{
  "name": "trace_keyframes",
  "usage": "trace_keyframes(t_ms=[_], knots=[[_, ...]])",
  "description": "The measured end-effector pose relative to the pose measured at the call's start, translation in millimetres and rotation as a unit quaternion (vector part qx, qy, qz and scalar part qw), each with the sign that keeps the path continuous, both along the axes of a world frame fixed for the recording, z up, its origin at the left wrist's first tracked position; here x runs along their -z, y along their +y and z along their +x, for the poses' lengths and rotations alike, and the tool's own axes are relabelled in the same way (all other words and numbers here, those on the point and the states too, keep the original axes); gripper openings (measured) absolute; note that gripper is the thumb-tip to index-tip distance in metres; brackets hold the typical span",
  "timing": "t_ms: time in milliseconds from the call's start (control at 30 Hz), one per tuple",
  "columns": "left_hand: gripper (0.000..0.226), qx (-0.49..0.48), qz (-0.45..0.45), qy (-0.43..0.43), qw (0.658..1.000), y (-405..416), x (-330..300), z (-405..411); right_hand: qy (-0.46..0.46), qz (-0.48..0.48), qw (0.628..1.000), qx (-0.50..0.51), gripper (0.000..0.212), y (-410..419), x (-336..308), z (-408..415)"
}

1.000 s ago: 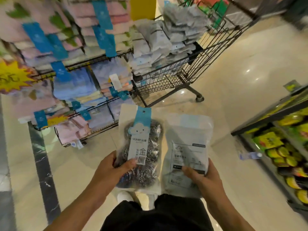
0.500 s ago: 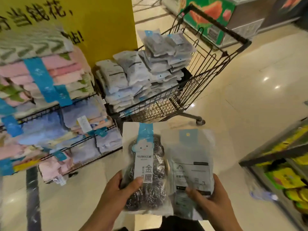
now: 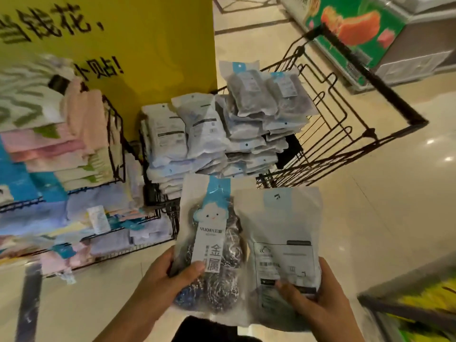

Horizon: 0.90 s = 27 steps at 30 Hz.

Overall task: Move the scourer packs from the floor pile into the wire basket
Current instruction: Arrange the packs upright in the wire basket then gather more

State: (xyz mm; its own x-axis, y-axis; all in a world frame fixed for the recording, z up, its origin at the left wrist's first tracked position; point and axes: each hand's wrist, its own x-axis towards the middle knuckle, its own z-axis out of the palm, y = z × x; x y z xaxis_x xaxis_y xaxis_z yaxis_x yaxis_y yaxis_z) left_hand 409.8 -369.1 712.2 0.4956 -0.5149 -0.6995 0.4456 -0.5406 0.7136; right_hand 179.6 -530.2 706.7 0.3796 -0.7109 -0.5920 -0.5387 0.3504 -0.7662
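Glossy cream floor tiles [image 3: 370,218] and a yellow sign panel [image 3: 153,45] frame the scene, which over the past second has slid downward as the view rose, bringing the wire basket [image 3: 345,134] from the far top of the picture to just above the raised hands; in judgement, the carry is nearly over and only the placing remains. At far left, a black wire rack [image 3: 116,144] carries folded towels [image 3: 49,149], soft and banded in pink, green and blue. Next, the left hand [image 3: 160,290] grips the face-up pack [image 3: 212,245] by its lower edge, thumb pressed on the paper label; through the clear crinkled film show coiled steel scourers, dark and shiny, under a blue cloud-shaped header card. Beside it and overlapping its right edge, the back-up pack [image 3: 283,243], a flat frosted pouch with printed panel, is pinched at its lower right corner by the right hand [image 3: 320,302]. Above both, stacked packs [image 3: 222,134] lie in slumping, slippery piles against the basket's left wall, leaving its right end bare. At far right stands a shelf of yellow goods [image 3: 419,304], blurred.
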Motion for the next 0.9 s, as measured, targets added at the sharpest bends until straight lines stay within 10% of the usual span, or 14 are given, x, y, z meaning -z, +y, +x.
trace_keyframes(t_ms=[900], knots=[[0.035,-0.161,0.030,-0.100,0.981,-206.4,21.6,305.3,-0.010,-0.048,0.986,-0.162,0.061,-250.9,12.3,396.6]])
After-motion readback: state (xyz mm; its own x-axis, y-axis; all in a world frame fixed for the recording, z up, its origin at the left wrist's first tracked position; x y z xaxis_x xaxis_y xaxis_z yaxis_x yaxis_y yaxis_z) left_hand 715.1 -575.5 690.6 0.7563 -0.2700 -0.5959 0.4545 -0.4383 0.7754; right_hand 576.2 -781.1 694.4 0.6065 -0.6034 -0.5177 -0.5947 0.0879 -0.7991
